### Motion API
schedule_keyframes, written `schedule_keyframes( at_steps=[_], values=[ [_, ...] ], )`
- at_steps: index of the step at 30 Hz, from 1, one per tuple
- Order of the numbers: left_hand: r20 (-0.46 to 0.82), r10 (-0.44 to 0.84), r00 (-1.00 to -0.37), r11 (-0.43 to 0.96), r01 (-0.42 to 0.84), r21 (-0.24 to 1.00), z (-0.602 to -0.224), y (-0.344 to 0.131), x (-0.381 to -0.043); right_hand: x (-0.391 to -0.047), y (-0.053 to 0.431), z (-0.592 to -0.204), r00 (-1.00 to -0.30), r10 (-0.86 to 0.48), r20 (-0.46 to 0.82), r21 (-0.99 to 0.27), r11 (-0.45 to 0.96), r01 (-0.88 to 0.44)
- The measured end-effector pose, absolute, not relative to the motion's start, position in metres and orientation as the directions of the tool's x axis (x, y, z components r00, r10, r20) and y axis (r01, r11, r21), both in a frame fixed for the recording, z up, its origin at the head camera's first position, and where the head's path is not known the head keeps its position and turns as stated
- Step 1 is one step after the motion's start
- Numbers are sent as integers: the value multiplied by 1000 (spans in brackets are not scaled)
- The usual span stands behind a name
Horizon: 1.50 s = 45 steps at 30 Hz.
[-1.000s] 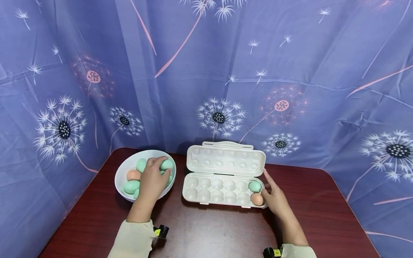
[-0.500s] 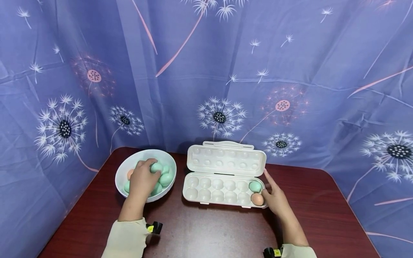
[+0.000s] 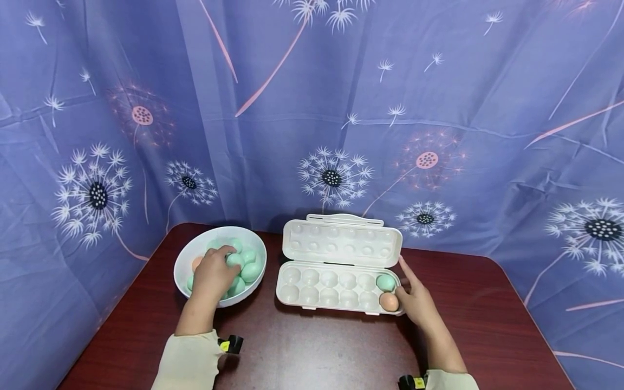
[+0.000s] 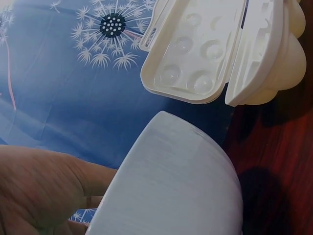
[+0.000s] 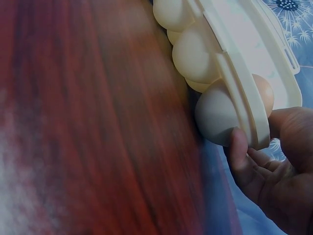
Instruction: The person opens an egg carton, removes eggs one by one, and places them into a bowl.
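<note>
In the head view a white bowl [image 3: 181, 260] holds several pale green eggs [image 3: 251, 272] and an orange-brown egg [image 3: 197, 264]. Reaching into it, my left hand [image 3: 213, 273] has thumb and fingers around a green egg [image 3: 235, 261] and covers part of the bowl. The left wrist view shows only the bowl's outer wall [image 4: 171, 181] and part of that hand. To the right lies a white plastic egg box [image 3: 329, 295], its lid [image 3: 341, 242] raised. One green egg [image 3: 385, 281] and one brown egg [image 3: 389, 301] sit in its right-end cups. My right hand [image 3: 418, 302] grips that end.
A dark red wooden table [image 3: 312, 352] carries both containers. Behind it hangs a blue curtain [image 3: 273, 162] with dandelion prints, close to the bowl and the raised lid. The egg box stands a short way right of the bowl.
My left hand has shifted left within the bowl, with a green egg at its fingertips, and then sits slightly lower. My right hand and the egg box have stayed still.
</note>
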State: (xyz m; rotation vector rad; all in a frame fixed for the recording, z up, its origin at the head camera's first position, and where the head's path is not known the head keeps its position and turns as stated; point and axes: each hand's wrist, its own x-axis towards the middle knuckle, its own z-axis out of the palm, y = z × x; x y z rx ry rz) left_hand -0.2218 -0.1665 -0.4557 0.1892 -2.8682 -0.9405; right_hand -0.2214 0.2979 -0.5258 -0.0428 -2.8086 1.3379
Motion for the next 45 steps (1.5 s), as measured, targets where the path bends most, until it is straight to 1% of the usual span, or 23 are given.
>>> schedule_keyframes(
  at_steps=[16, 29, 35, 45],
  values=[
    [55, -168, -984, 820, -109, 563, -457, -167, -221, -219, 296, -521, -1000, 29, 8, -791, 611, 11],
    [57, -159, -986, 828, -102, 552, -457, -166, -220, -218, 296, -521, -1000, 28, -10, -813, 581, 24],
    [51, -161, -986, 826, -106, 553, -457, -167, -221, -219, 296, -521, -1000, 26, 8, -801, 599, 10],
    [54, -163, -985, 835, -109, 539, -457, -167, -221, -221, 298, -523, -1000, 27, -1, -792, 610, 17]
  ],
)
